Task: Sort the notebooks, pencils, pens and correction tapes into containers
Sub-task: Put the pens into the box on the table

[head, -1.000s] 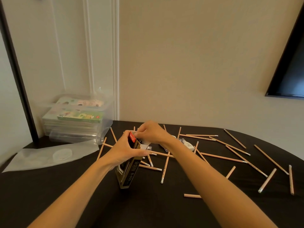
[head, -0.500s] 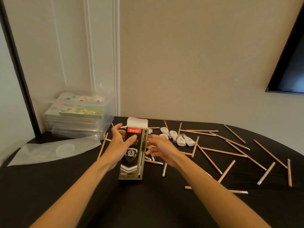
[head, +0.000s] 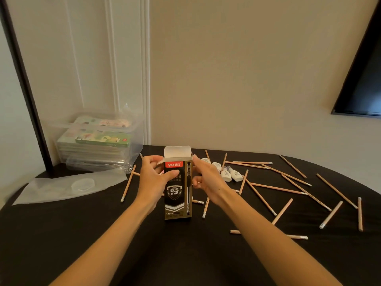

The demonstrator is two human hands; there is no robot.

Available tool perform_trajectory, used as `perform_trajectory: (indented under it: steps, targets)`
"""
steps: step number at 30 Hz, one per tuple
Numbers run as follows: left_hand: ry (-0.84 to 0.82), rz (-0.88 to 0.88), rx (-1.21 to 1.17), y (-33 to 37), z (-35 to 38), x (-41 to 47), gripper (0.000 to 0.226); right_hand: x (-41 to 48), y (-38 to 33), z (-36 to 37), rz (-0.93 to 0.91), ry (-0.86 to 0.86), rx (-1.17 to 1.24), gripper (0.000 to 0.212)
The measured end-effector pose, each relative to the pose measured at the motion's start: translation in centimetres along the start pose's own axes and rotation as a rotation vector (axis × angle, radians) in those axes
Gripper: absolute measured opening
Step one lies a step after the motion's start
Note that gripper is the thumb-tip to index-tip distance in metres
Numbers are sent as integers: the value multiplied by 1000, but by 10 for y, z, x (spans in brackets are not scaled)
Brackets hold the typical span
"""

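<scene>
My left hand (head: 153, 178) still grips the upright, open-topped pen box (head: 178, 195) on the dark surface (head: 82, 234). My right hand (head: 208, 178) has risen to its right edge, fingers curled; I cannot tell if it grips.

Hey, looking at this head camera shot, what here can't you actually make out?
Head view: contents of the pen box, hidden by its front wall and raised flap.
How many notebooks lie stacked in the clear bin: blurred through its walls.
Whether the right hand grips the box: contact is hidden at the box's side.
Dark screen: cut off by the right edge.
</scene>
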State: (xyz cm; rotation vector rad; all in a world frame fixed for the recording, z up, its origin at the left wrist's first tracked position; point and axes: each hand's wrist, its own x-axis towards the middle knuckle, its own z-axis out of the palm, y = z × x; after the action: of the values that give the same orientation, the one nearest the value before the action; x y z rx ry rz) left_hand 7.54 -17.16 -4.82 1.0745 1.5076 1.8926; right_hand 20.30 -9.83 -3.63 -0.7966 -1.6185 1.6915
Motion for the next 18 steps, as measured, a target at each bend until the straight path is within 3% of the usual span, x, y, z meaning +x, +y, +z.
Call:
perform_trajectory:
  steps: [7,14,18]
  targets:
    - [-81,113,50,2,7,-6,60,5,-6,-6,-53,48,-28,17]
    - [-105,215,226,2,1,-7,30,6,-11,-5,-168,138,-122,20]
    - [-133,240,295,6,-5,-5,30,2,-11,-3,-179,84,-112,25]
